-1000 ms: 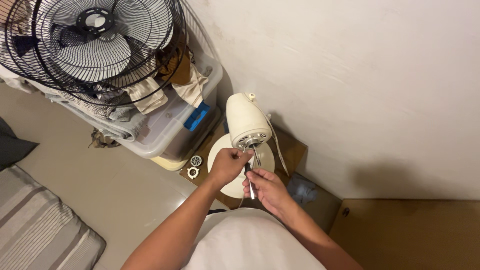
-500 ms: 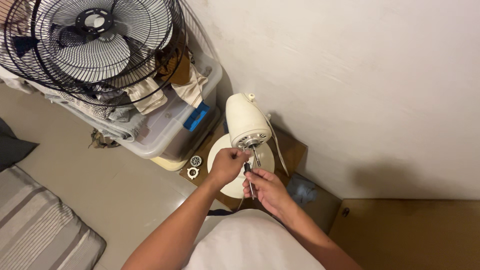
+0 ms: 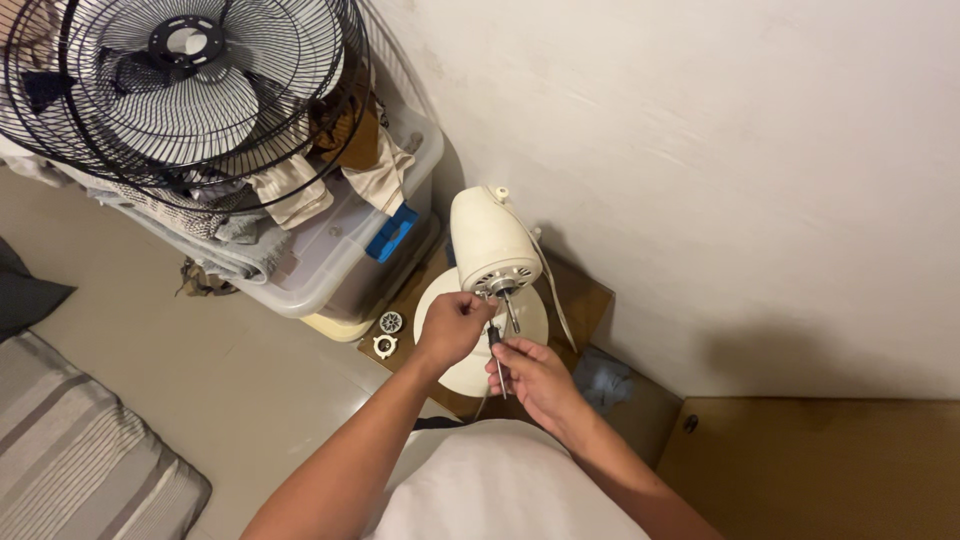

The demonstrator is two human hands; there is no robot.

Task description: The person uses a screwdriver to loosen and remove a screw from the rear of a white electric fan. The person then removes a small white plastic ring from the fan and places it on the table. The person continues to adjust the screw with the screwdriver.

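Observation:
A cream fan motor housing [image 3: 488,240] stands on its round cream base [image 3: 530,322], with the bare metal shaft [image 3: 511,312] pointing toward me. My left hand [image 3: 452,326] is closed just below the motor's front face, fingers pinched at the screwdriver's upper end. My right hand [image 3: 528,380] grips a thin screwdriver [image 3: 495,352] with a dark handle, held next to the left hand. The tool's tip is hidden behind my left fingers.
Two small round fan nuts [image 3: 388,334] lie on the brown board [image 3: 580,295] left of the base. A black wire fan guard [image 3: 180,90] rests on a clear storage bin [image 3: 340,260] full of cloth. White wall behind, striped mat [image 3: 80,450] at lower left.
Both hands stay at the motor's front; the right hand has shifted the screwdriver slightly. Nothing else has moved.

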